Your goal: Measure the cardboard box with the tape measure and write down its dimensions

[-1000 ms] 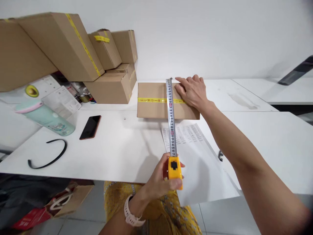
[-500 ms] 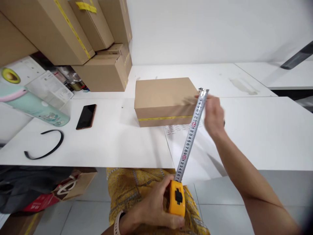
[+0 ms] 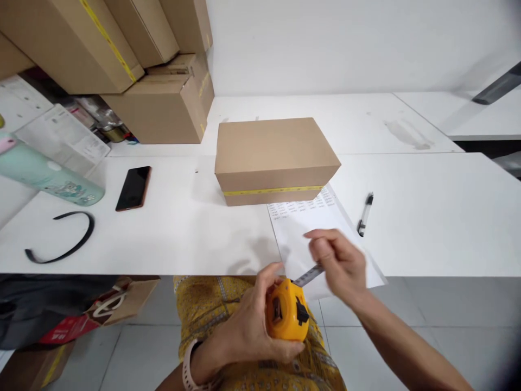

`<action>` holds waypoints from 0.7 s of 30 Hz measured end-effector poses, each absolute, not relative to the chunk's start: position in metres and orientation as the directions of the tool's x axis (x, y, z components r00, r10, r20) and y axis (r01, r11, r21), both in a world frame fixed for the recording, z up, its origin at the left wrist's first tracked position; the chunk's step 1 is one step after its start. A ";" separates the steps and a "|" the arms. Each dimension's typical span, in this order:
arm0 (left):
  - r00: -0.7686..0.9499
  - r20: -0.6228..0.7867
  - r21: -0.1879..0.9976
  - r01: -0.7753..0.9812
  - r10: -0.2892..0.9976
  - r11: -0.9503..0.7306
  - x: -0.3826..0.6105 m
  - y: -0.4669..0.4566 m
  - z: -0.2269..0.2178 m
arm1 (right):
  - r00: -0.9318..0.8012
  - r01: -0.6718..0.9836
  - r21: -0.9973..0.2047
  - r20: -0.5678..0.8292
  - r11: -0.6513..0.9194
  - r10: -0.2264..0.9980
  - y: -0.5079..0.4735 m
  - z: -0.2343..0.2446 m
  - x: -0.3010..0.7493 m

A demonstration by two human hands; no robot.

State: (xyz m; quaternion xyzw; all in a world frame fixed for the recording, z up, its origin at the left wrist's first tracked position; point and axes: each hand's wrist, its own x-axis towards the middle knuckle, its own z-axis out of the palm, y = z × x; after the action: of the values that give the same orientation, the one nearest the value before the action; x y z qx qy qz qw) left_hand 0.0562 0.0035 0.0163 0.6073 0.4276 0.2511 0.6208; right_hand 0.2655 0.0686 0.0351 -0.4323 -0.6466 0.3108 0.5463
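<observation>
My left hand [image 3: 254, 320] is wrapped round the yellow body of a tape measure [image 3: 288, 314], held over my lap at the table's front edge. A short length of metal blade [image 3: 308, 276] sticks out of it toward the right. Its free end is in the closed fingers of my right hand [image 3: 340, 263], above a sheet of paper [image 3: 299, 231]. Behind the hands a closed cardboard box [image 3: 277, 146] with a yellow tape strip rests on the white table, partly on the handwritten sheet.
A pen [image 3: 365, 214] lies right of the paper. At left are a phone [image 3: 133, 188], a black headband-like strip [image 3: 77, 241] and a mint bottle [image 3: 61, 176]. Stacked cardboard boxes [image 3: 158, 108] stand at the back left. A paper bag [image 3: 126, 301] is below the table.
The long blade has run back into the tape measure, leaving a short piece out. My right hand has come down from beside the box toward my left hand, uncovering the pen.
</observation>
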 end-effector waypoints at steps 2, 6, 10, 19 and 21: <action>0.490 -0.187 0.968 0.240 0.852 0.075 0.057 0.006 0.019 | -0.185 0.301 -0.788 0.504 0.537 0.844 0.060 0.025 0.251; 0.415 -0.106 0.947 0.319 0.904 -0.036 0.049 0.011 0.024 | -0.173 0.581 -0.505 0.689 0.638 0.704 0.078 0.019 0.270; 0.221 -0.040 0.797 0.595 0.975 -0.102 0.028 0.030 0.029 | 0.366 0.889 -0.448 0.564 -0.099 0.740 0.121 0.014 0.344; 0.166 0.055 0.110 0.979 0.985 -0.171 -0.002 0.096 0.036 | 0.443 0.880 -0.183 -0.016 -0.439 0.896 0.163 -0.012 0.422; 0.232 0.061 0.065 0.970 0.971 -0.235 -0.006 0.102 0.035 | 0.394 0.888 -0.274 0.036 -0.370 0.918 0.161 -0.016 0.427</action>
State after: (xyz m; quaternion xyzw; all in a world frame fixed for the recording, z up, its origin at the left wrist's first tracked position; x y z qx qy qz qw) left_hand -0.0063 0.1025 0.0350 0.7847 0.6182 0.0442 0.0065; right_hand 0.4272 0.1611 -0.0164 -0.8253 -0.5471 0.0615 0.1254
